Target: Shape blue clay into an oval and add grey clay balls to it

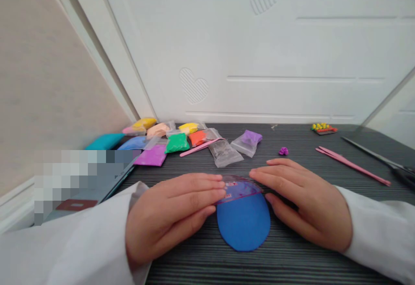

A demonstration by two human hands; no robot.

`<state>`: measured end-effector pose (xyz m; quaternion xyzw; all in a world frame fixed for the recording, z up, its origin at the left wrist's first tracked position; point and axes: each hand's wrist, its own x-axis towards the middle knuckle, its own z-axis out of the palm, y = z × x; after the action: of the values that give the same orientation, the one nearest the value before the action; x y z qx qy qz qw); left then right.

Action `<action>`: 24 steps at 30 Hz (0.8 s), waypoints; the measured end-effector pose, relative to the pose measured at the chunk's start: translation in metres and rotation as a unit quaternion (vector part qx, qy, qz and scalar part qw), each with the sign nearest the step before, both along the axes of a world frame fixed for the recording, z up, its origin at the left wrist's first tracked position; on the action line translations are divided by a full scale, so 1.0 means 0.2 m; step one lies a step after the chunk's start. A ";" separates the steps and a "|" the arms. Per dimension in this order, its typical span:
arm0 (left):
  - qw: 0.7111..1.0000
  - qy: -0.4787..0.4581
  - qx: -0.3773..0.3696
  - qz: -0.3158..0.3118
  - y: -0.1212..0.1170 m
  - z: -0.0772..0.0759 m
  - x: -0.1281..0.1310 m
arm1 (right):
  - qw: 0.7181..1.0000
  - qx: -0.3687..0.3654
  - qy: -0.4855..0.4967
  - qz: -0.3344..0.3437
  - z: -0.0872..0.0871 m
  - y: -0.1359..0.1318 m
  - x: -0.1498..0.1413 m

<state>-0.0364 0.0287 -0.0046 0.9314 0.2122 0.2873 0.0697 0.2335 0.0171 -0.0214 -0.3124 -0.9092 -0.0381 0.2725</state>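
Observation:
A flat blue disc of modelling clay (244, 228) lies on the dark table in front of me. Across its far part rests a clear, pink-edged plastic piece (244, 188) with small red marks; its exact kind I cannot make out. My left hand (177, 213) has its fingers stretched out over the left end of the plastic, hiding that end. On the other side, my right hand (304, 205) has straight fingers, with fingertips at the plastic's right end and the thumb beside the disc's edge. Neither hand is wrapped around anything.
Several bags of coloured clay, including a green one (177, 142), lie at the back left. A pink tool (201, 147) rests among them. A purple lump (283, 151), pink tweezers (353, 165) and scissors (376, 153) are farther right. A tablet-like device (119, 181) is at left.

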 end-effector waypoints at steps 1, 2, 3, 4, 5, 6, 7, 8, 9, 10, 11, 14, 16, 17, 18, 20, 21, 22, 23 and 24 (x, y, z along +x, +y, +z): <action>1.000 -0.003 0.006 0.014 0.00 0.00 0.00 | 1.000 0.005 0.000 -0.005 0.00 0.00 0.00; 1.000 -0.005 0.012 0.023 0.00 0.01 -0.01 | 1.000 0.011 0.000 -0.010 0.00 0.00 0.00; 0.999 -0.009 0.017 0.027 -0.01 0.01 -0.01 | 1.000 0.018 0.001 -0.013 -0.01 0.00 0.00; 0.999 -0.013 0.022 0.025 -0.01 0.01 -0.01 | 1.000 0.027 0.002 -0.015 -0.01 0.01 0.00; 0.999 -0.018 0.025 0.020 -0.02 0.01 -0.02 | 0.999 0.036 0.002 -0.013 -0.01 0.01 0.00; 0.999 -0.023 0.026 0.012 -0.02 0.00 -0.02 | 0.999 0.046 0.000 -0.008 -0.01 0.01 0.00; 0.999 -0.025 0.027 0.002 -0.03 0.00 -0.03 | 0.998 0.058 -0.004 0.000 0.00 0.01 0.01; 0.999 -0.025 0.028 -0.006 -0.03 -0.01 -0.03 | 0.997 0.070 -0.010 0.011 0.02 0.01 0.02; 0.999 -0.023 0.030 -0.008 -0.04 -0.01 -0.03 | 0.996 0.082 -0.019 0.024 0.04 0.01 0.03; 0.999 -0.022 0.031 -0.007 -0.04 -0.02 -0.04 | 0.994 0.098 -0.029 0.028 0.08 0.02 0.04; 0.999 -0.023 0.032 -0.001 -0.04 -0.03 -0.04 | 0.992 0.118 -0.037 0.020 0.13 0.03 0.07; 0.998 -0.032 0.038 0.037 -0.03 -0.05 -0.03 | 0.978 0.182 -0.043 -0.094 0.28 0.09 0.17; 0.997 -0.022 0.035 0.059 -0.02 -0.05 -0.02 | 0.945 0.172 -0.080 -0.267 0.37 0.15 0.26; 0.997 -0.014 0.033 0.065 -0.02 -0.05 -0.02 | 0.917 0.131 -0.133 -0.352 0.39 0.18 0.30; 0.997 -0.005 0.031 0.067 -0.02 -0.04 -0.01 | 0.904 0.106 -0.164 -0.381 0.41 0.21 0.34; 0.997 0.009 0.032 0.065 -0.02 -0.04 -0.01 | 0.886 0.068 -0.217 -0.404 0.40 0.25 0.39; 0.997 0.014 0.034 0.063 -0.02 -0.03 0.00 | 0.883 0.052 -0.241 -0.400 0.38 0.26 0.40; 0.997 0.020 0.036 0.061 -0.02 -0.03 0.00 | 0.879 0.038 -0.262 -0.396 0.36 0.27 0.41; 0.997 0.024 0.037 0.060 -0.02 -0.03 0.00 | 0.876 0.025 -0.282 -0.390 0.33 0.27 0.40; 0.997 0.027 0.037 0.059 -0.02 -0.03 -0.01 | 0.874 0.013 -0.298 -0.384 0.31 0.27 0.40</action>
<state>-0.0376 0.0254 -0.0109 0.9268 0.2575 0.2731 0.0128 0.3126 0.0703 0.0409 -0.6070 -0.7554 -0.2431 -0.0431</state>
